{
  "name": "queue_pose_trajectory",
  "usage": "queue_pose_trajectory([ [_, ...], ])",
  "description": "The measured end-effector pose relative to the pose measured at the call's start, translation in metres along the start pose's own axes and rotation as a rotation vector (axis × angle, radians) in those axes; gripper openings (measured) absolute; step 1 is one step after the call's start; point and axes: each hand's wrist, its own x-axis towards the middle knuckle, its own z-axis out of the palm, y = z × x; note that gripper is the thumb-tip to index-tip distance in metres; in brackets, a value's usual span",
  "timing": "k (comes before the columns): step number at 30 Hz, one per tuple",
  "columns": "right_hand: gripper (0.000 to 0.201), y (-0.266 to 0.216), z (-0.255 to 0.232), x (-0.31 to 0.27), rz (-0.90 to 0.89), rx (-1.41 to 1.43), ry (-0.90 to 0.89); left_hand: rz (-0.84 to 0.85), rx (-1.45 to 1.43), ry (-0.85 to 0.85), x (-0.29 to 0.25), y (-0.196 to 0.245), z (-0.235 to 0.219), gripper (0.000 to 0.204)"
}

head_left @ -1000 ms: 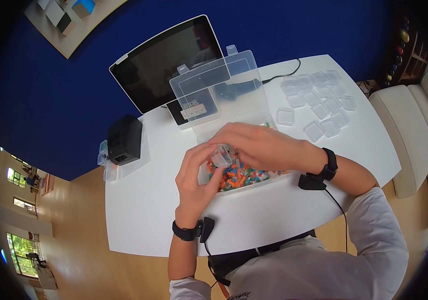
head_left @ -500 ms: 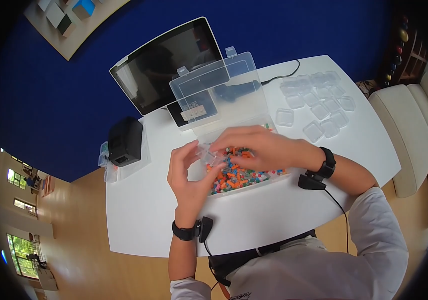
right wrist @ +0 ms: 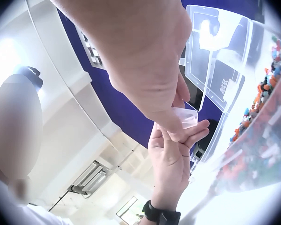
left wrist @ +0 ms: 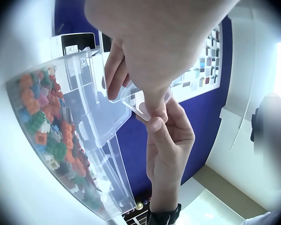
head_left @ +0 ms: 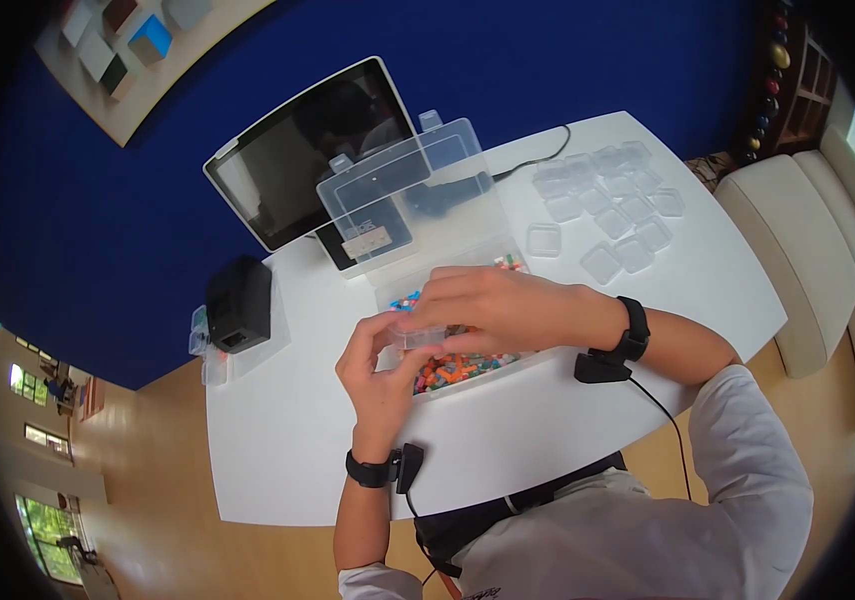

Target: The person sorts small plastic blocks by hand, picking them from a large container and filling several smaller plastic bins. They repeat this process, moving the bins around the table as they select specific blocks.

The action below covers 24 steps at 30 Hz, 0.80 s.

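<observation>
A white table (head_left: pixel 298 455) spreads under an open clear bin (head_left: pixel 473 377), its lid (head_left: pixel 403 192) raised; behind the bin stands a dark-screened monitor (head_left: pixel 298 155); left of the bin sits a black device (head_left: pixel 240 305); over the bin, the right hand (head_left: pixel 503 308), fingers bent and slightly parted, pinches a small clear box (head_left: pixel 422 339) from the right; the left hand (head_left: pixel 376 378), thumb apart from its curved fingers, grips that box from the left; right of the bin lie small clear containers (head_left: pixel 612 223); inside the bin are heaped coloured bricks (head_left: pixel 456 371).
</observation>
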Motion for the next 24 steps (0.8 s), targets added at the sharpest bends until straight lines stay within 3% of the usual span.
queue_pose_trajectory([
  [5, 0.034, -0.003, -0.013, -0.004, 0.048, -0.021, -0.044, -0.018, -0.006, -0.077, 0.002, 0.01, 0.0, 0.034],
  [9, 0.028, 0.01, -0.041, -0.023, 0.08, -0.149, -0.004, -0.03, -0.041, -0.027, 0.004, 0.02, 0.0, 0.024],
  [15, 0.024, 0.014, -0.106, -0.102, 0.415, -0.348, 0.226, -0.062, 0.046, 0.05, 0.004, 0.02, -0.01, 0.015],
  [17, 0.024, -0.008, -0.112, -0.125, 0.527, -0.348, 0.241, -0.039, 0.081, 0.057, 0.004, 0.018, -0.012, 0.011],
  [21, 0.027, -0.047, -0.105, -0.175, 0.663, -0.349, 0.106, -0.023, 0.091, 0.124, 0.006, 0.033, -0.018, 0.006],
  [23, 0.028, -0.057, -0.097, -0.194, 0.683, -0.374, 0.082, 0.11, 0.139, 0.122, -0.001, 0.061, -0.028, 0.006],
  [24, 0.029, -0.058, -0.093, -0.2, 0.685, -0.371, 0.097, 0.312, 0.173, 0.142, -0.013, 0.068, -0.032, 0.012],
])
